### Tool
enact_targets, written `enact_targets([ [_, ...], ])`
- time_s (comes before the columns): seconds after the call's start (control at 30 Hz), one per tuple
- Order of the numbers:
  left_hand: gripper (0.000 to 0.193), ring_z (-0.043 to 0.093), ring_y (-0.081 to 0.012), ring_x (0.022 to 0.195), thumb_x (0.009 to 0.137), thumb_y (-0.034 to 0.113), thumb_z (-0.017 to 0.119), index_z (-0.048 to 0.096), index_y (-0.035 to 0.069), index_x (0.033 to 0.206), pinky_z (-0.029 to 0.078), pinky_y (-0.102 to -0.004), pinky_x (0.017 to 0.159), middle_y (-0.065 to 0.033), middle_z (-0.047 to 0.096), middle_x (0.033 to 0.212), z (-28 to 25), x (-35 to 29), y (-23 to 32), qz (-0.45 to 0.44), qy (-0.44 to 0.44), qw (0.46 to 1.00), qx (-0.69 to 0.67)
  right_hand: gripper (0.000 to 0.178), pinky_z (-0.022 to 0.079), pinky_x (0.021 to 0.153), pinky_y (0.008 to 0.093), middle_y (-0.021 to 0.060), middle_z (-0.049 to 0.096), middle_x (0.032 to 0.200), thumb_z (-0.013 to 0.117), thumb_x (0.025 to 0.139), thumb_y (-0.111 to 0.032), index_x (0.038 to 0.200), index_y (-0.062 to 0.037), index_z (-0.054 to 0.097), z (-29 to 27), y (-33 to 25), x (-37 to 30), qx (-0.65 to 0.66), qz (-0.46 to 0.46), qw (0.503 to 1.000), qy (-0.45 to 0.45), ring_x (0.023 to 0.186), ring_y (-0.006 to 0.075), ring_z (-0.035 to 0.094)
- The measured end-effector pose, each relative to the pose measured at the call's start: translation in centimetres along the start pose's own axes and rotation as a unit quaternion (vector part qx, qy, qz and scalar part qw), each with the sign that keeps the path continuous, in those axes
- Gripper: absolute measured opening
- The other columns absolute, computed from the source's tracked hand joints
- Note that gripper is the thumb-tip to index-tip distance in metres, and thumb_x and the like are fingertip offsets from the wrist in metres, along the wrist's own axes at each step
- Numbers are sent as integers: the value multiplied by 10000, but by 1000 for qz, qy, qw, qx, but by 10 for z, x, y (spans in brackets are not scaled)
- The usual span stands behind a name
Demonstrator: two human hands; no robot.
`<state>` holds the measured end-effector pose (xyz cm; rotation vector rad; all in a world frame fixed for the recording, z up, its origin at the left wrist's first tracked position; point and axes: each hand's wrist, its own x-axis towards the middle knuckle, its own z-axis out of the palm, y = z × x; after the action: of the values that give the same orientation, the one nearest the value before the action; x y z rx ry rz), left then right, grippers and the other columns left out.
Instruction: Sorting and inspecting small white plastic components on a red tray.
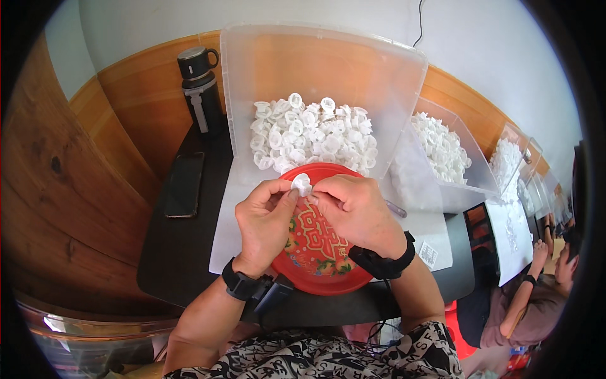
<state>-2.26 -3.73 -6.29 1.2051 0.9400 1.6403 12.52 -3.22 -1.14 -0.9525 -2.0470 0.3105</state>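
Above the far part of a red round tray with a printed pattern, my two hands meet at a small white plastic part with a round cup-like end. My left hand pinches it between thumb and fingers. The fingers of my right hand are closed at its right side; whether they grip the same part or something tiny is hidden. Just beyond the tray, a heap of similar white plastic parts spills from a clear plastic bin lying on its side.
On the dark table at left lie a phone and a black flask. A second clear bin of white parts stands right. White paper lies under the tray, with a small printed label. Another person sits far right.
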Motion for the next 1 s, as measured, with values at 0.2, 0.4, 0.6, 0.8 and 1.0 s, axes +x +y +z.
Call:
enact_targets([
  [0.2, 105, 597, -122, 660, 826, -59, 556, 582, -66, 927, 495, -232, 615, -96, 630, 770, -1, -2, 0, 14, -13, 999, 26, 48, 436, 492, 326, 127, 583, 669, 627, 739, -40, 760, -14, 593, 5, 1, 0, -20, -36, 999, 7, 550, 284, 561],
  [0.4, 108, 598, -119, 671, 821, -70, 553, 579, -64, 925, 494, -227, 617, -90, 628, 789, 1, -3, 2, 25, -22, 999, 34, 46, 433, 495, 329, 129, 576, 664, 624, 742, -50, 757, -18, 594, 2, 3, 0, -55, -48, 997, 2, 550, 291, 553],
  [0.6, 112, 588, -122, 657, 817, -81, 545, 580, -58, 920, 486, -223, 588, -84, 616, 791, 0, -3, 4, 29, -38, 999, 3, 109, 449, 538, 322, 133, 602, 717, 556, 826, -56, 899, 10, 603, -10, 16, 4, 102, 63, 992, 25, 575, 247, 568],
  [0.8, 133, 580, -121, 662, 818, -78, 544, 585, -47, 940, 478, -217, 582, -79, 606, 817, 0, -6, 8, 51, -70, 996, -30, 147, 458, 546, 222, 61, 606, 734, 492, 889, -39, 953, 47, 592, -11, 10, 2, 271, 188, 940, -90, 610, 95, 574],
  [1.0, 216, 561, -118, 835, 805, -86, 574, 554, -49, 1017, 480, -248, 732, -79, 560, 963, 1, -7, 9, 66, -128, 982, -123, 102, 442, 512, 217, 59, 580, 750, 500, 859, 8, 894, 52, 584, -12, 1, 3, 288, 191, 937, -47, 599, 88, 554],
])
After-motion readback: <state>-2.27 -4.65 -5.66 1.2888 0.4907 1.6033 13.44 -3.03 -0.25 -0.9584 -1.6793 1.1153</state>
